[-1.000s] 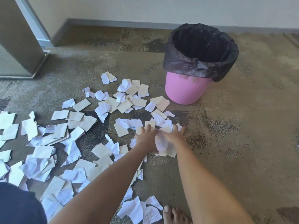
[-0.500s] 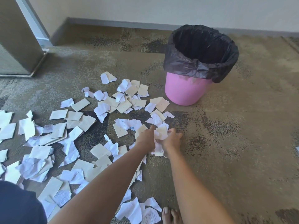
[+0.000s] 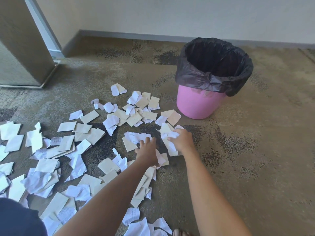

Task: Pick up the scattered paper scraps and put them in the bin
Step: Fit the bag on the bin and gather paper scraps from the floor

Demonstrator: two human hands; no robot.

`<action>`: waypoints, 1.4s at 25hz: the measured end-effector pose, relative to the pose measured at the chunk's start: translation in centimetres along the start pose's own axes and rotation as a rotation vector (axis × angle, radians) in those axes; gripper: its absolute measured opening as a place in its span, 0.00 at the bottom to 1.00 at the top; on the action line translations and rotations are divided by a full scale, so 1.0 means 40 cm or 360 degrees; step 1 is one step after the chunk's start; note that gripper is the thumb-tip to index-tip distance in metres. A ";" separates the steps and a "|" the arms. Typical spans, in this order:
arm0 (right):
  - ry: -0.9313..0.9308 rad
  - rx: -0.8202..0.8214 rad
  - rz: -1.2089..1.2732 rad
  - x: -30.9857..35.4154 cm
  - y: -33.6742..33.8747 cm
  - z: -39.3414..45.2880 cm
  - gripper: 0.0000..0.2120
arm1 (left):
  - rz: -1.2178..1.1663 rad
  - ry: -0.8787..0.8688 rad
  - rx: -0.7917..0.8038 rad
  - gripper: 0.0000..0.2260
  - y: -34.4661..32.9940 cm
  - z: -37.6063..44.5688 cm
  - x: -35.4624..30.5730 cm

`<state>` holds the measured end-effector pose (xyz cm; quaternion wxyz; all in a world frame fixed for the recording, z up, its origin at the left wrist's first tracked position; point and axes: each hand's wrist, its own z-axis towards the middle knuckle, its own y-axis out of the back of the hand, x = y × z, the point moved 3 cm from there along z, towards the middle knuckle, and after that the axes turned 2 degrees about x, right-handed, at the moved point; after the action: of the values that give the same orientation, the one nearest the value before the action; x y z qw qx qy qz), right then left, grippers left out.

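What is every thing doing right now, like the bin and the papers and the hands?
bin: upright, open, lined with a black bag
paper scraps on the floor: scattered, some flat, some crumpled
right hand: gripping a bunch of scraps
left hand: fingers spread, reaching onto a white scrap

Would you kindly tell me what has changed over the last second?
The right hand has gathered a bunch of scraps and now grips it. The left hand has parted from it and reaches left, fingers spread over other scraps. The bin and the remaining paper stayed put.
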<state>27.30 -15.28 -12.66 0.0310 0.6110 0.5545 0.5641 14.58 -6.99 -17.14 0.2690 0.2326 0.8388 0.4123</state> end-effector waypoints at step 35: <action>0.0573 -0.1174 0.0256 0.282 0.493 0.161 0.09 | -0.1282 -0.0231 -0.0583 0.05 0.412 0.003 -0.066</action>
<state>41.79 -11.03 5.51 0.1062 0.4918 0.2625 0.8234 19.40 0.55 -3.05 0.5031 -0.1357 0.7545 0.3990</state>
